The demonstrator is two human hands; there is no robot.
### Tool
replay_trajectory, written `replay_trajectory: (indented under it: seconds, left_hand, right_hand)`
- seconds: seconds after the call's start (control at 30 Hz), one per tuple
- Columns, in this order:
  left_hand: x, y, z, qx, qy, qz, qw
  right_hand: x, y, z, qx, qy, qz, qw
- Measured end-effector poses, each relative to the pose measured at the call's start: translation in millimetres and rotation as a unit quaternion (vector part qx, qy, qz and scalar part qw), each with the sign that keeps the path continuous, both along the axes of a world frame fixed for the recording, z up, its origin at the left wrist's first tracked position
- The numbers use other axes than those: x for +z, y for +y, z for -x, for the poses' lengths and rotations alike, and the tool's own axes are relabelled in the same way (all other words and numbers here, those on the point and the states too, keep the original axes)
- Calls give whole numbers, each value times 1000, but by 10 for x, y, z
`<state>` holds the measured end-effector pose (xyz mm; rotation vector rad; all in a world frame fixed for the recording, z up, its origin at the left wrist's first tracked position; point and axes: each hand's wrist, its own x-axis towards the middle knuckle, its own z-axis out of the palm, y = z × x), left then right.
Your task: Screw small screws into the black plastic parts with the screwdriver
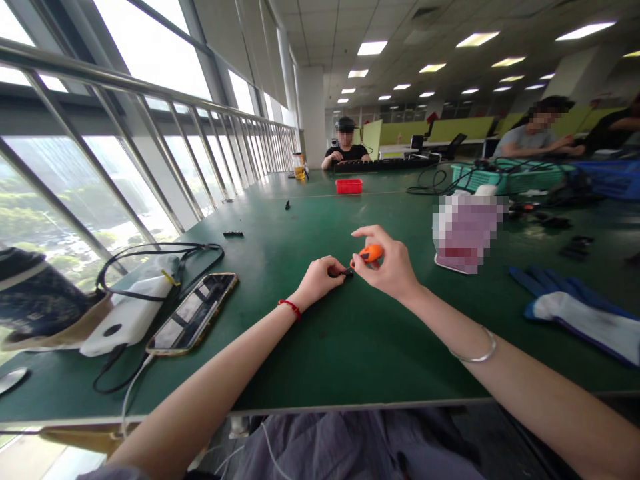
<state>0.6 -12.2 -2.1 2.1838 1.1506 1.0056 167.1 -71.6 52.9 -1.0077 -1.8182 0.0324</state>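
1. Presently, at the near edge of the table [320, 360], both bare forearms are reaching in from the person's lap, a red cord on the left wrist and a thin bangle on the right.
2. The left hand [320, 279] is lying on the table with its fingers curled, pinching a small black part [341, 272] and holding it low against the surface.
3. The right hand [387, 263] is pinching the orange tool [371, 253] between thumb and fingers, one finger lifting clear above. The tool's dark tip is meeting the part, which is sitting between the two hands at mid-table.
4. Judgement: the step in hand is working the tool into the part. Carrying it on is calling for a firm left pinch and a tool kept in line with the part, since a piece this small is likely to twist or slip.
5. To the left, a phone [193, 313] is lying face up beside a white pack [127, 313] under a looped cable [150, 257]. To the right, a glove [575, 310] is lying flat.
6. Further off, a red tray [349, 186] is sitting mid-table.
7. At the far end, another person [346, 150] is sitting with their own hands on the table.
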Motion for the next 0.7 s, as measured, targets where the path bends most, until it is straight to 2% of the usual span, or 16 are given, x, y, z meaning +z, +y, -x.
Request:
replay_trajectory:
  seconds: [0.13,0.2,0.3,0.37,0.53,0.7]
  left_hand:
    - [-11,26,21,0,12,-10,1000]
    - [-12,44,44,-1,18,-10,1000]
    - [8,55,78,5,32,-7,999]
    - [30,49,97,6,40,-9,999]
    - [74,27,123,-5,48,-32,998]
    - [102,2,116,-11,43,-47,998]
  right_hand:
    - [20,25,-17,-7,-12,61,998]
    - [38,59,-51,20,-13,92,996]
    - [39,143,-138,60,30,65,996]
    - [-10,222,-204,29,29,57,998]
    - [-274,431,-295,-4,-153,140,978]
    - [-435,525,-258,-1,-242,136,961]
